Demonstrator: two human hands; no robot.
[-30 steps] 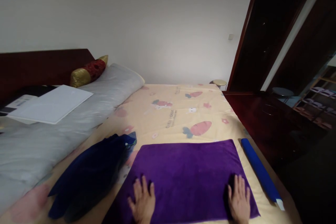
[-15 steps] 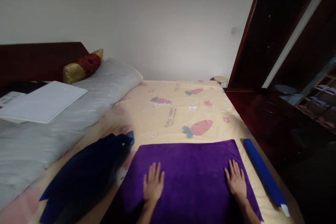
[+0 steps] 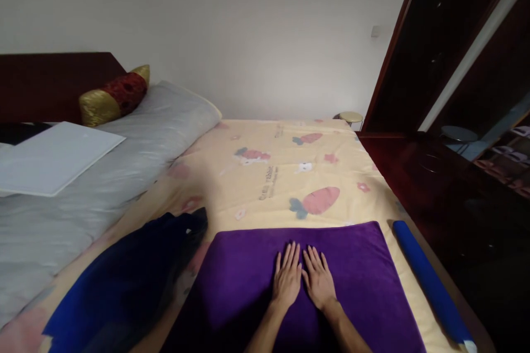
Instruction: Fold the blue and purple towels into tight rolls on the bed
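At lower left I see a dark cloth (image 3: 124,287) lying on the bed (image 3: 269,176), just beside the towel (image 3: 364,276). The towel lies spread flat across the lower middle of the frame. My left hand (image 3: 287,281) rests palm-down on its centre, fingers stretched out, gripping nothing. My right hand (image 3: 319,284) lies just beside it, equally flat and empty. At lower right, a blue roll (image 3: 430,287) lies along the bed's edge.

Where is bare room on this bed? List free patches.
Free: the yellow sheet beyond the purple towel, between the grey quilt and the bed's right edge. Crowded: the near strip: dark blue cloth, towel under left hand and right hand, blue roll.
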